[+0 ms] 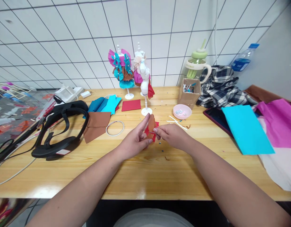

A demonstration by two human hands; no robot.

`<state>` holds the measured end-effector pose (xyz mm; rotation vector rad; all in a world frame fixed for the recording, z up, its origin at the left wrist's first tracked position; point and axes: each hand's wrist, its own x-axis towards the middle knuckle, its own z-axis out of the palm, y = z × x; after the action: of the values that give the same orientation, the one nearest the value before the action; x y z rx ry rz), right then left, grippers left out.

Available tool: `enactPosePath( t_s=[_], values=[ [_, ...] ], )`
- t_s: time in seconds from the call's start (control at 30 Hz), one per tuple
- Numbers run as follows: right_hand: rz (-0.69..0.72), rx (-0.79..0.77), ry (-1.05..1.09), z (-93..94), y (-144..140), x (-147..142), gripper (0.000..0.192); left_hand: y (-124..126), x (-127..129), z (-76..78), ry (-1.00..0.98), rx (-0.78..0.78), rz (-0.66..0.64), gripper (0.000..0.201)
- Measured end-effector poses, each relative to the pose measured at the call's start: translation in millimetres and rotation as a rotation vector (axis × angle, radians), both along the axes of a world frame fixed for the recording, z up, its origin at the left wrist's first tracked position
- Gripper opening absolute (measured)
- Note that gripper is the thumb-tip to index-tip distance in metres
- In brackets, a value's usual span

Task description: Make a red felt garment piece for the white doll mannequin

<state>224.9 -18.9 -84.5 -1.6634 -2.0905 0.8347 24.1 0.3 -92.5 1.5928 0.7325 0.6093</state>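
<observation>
Over the middle of the wooden table (145, 176), my left hand (135, 138) and my right hand (171, 135) meet on a small folded piece of brown and red paper (151, 125). Both hands pinch it between thumb and fingers, left from the left side, right from the right. Just behind it stands a bare white mannequin stand (145, 85) with a red scrap on it. Two dressed mannequins (123, 67) in pink, teal and brown paper stand further back by the tiled wall.
A black headset (59, 129) lies at left with cables. Brown (97, 124), teal (105, 104) and red (131, 105) paper sheets, a white ring (115, 128), a pink dish (182, 111), a cardboard box (189, 91), a green cup (197, 64), checked cloth (222, 86), and cyan and magenta sheets (248, 127) surround the hands.
</observation>
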Motion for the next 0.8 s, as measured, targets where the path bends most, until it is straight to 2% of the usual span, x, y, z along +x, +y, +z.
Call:
enactPosePath(
  t_s=[0.17,0.23,0.3,0.37,0.43,0.47,0.5,0.53,0.57,0.63,0.7,0.77,0.8],
  values=[
    [0.020,0.025,0.015,2.4,-1,2,0.049,1,1,3.5,-0.014,-0.029,0.001,0.094],
    [0.035,0.040,0.017,3.8,-2,3,0.047,6,-3,7.7,-0.028,-0.005,0.044,0.092],
    [0.032,0.069,0.005,5.0,-2,4,0.045,16,-15,14.4,-0.030,0.107,0.168,0.088],
    [0.015,0.114,-0.002,6.1,-2,4,0.040,31,-36,22.8,0.005,0.284,0.379,0.083],
    [0.002,0.160,-0.007,7.0,-3,3,0.035,48,-60,30.7,0.160,0.443,0.585,0.075],
    [-0.002,0.181,-0.008,7.4,-3,2,0.033,56,-72,33.5,0.333,0.512,0.663,0.069],
    [-0.007,0.200,-0.007,7.7,-3,1,0.031,62,-82,35.3,0.606,0.567,0.703,0.060],
    [-0.011,0.218,-0.007,8.0,-4,0,0.030,67,-90,35.9,0.885,0.601,0.690,0.051],
    [-0.017,0.235,-0.007,8.2,-4,-1,0.029,70,-95,35.6,0.986,0.583,0.664,0.042],
    [-0.035,0.266,-0.015,8.5,-5,-1,0.026,70,-96,33.9,1.098,0.592,0.710,0.029],
    [-0.045,0.300,-0.033,8.4,-6,-1,0.025,65,-89,33.6,1.127,0.678,0.771,0.034],
    [-0.047,0.333,-0.039,8.1,-7,-1,0.023,58,-80,36.4,1.092,0.916,0.902,0.035],
    [-0.047,0.345,-0.032,7.8,-7,-2,0.022,54,-75,38.4,1.028,1.009,0.919,0.034]
  ],
)
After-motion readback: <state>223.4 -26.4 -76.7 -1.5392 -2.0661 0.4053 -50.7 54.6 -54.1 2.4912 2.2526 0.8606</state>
